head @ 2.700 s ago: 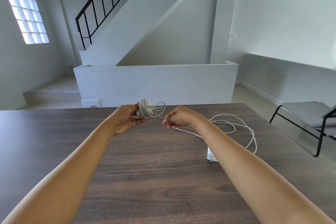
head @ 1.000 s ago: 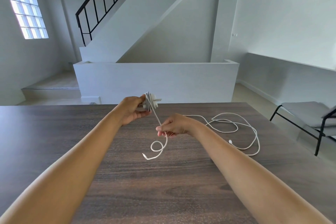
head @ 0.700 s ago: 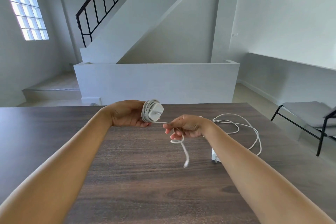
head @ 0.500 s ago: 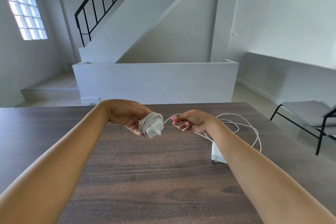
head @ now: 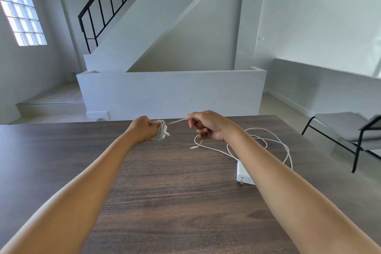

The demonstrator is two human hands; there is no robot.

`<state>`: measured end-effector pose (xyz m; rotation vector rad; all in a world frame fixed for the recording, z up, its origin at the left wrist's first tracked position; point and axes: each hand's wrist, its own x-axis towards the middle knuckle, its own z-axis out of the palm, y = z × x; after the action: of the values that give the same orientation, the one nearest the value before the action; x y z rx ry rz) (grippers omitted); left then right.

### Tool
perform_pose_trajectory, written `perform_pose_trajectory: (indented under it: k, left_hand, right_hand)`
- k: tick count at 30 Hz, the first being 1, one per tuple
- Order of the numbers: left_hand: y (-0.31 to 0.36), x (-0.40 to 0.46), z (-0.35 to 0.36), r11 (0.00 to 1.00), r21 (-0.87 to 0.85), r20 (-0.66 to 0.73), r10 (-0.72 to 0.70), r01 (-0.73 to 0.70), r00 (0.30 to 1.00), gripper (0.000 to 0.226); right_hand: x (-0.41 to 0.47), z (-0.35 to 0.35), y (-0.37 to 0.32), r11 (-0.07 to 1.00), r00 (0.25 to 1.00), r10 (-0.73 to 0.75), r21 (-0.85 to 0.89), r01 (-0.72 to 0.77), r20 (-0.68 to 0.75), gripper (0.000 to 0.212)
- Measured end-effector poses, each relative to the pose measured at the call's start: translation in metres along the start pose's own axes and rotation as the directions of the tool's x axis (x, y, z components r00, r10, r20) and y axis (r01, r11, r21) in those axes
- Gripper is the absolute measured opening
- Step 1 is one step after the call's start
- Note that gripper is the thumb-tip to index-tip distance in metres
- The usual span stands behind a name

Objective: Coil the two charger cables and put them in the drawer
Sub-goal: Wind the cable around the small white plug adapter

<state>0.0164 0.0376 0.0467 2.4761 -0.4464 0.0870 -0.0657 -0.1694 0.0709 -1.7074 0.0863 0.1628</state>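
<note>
My left hand (head: 142,129) grips a small white charger (head: 162,133) with its cable wound tightly round it, held just above the dark wooden table (head: 169,192). A short stretch of that cable runs taut to my right hand (head: 208,126), which pinches it; the loose tail (head: 198,144) hangs from my fist and its plug tip touches the table. The second charger, a white power brick (head: 244,173), lies flat on the table under my right forearm, and its long white cable (head: 274,144) sprawls in loose loops to the right. No drawer is in view.
A grey chair with a black metal frame (head: 346,130) stands off the table's right side. Beyond the table's far edge are a low white wall (head: 171,93) and a staircase with a black railing.
More cable has been wound onto the charger in my left hand, so the free tail is shorter. My hands have moved apart, pulling the cable taut between them.
</note>
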Motion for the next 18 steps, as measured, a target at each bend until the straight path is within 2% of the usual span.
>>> perform_pose_trajectory:
  k: [2, 6, 9, 11, 13, 14, 15, 17, 18]
  left_hand:
    - [-0.001, 0.001, 0.001, 1.000, -0.024, -0.129, -0.023, 0.020, 0.991, 0.042]
    - [0.008, -0.003, 0.005, 0.999, 0.034, -0.218, -0.021, 0.029, 0.976, 0.028]
    - [0.012, -0.007, 0.006, 0.998, 0.054, -0.310, 0.002, 0.016, 0.951, 0.039]
    - [0.017, -0.010, 0.002, 1.000, -0.009, -0.381, 0.007, -0.011, 0.925, 0.036]
    - [0.021, -0.009, -0.001, 0.986, -0.166, -0.396, -0.068, 0.001, 0.916, 0.026]
    - [0.024, -0.007, -0.005, 0.951, -0.308, -0.355, -0.153, 0.040, 0.922, 0.028]
    - [0.027, -0.005, -0.007, 0.862, -0.500, -0.276, -0.252, 0.086, 0.928, 0.033]
    - [0.035, -0.004, -0.010, 0.517, -0.837, -0.021, -0.357, 0.179, 0.934, 0.028]
    - [0.038, -0.006, -0.012, 0.366, -0.906, 0.081, -0.344, 0.213, 0.936, 0.023]
  right_hand:
    - [-0.004, 0.009, 0.000, 0.998, 0.997, -0.007, -0.069, 0.013, 0.079, 0.035]
    - [-0.009, 0.029, -0.002, 0.991, 0.980, -0.051, -0.112, 0.073, 0.192, 0.035]
    - [-0.010, 0.041, -0.004, 0.988, 0.959, -0.074, -0.108, 0.107, 0.275, 0.035]
    - [-0.011, 0.045, -0.001, 0.990, 0.939, -0.050, -0.106, 0.091, 0.340, 0.035]
    - [-0.011, 0.047, 0.003, 0.988, 0.921, -0.006, -0.139, 0.065, 0.389, 0.036]
    - [-0.010, 0.049, 0.005, 0.983, 0.915, 0.017, -0.175, 0.058, 0.403, 0.036]
    - [-0.009, 0.049, 0.007, 0.976, 0.912, 0.039, -0.211, 0.053, 0.409, 0.037]
    - [-0.007, 0.050, 0.012, 0.965, 0.908, 0.074, -0.258, 0.039, 0.413, 0.037]
    - [-0.006, 0.049, 0.014, 0.961, 0.905, 0.089, -0.276, 0.032, 0.415, 0.037]
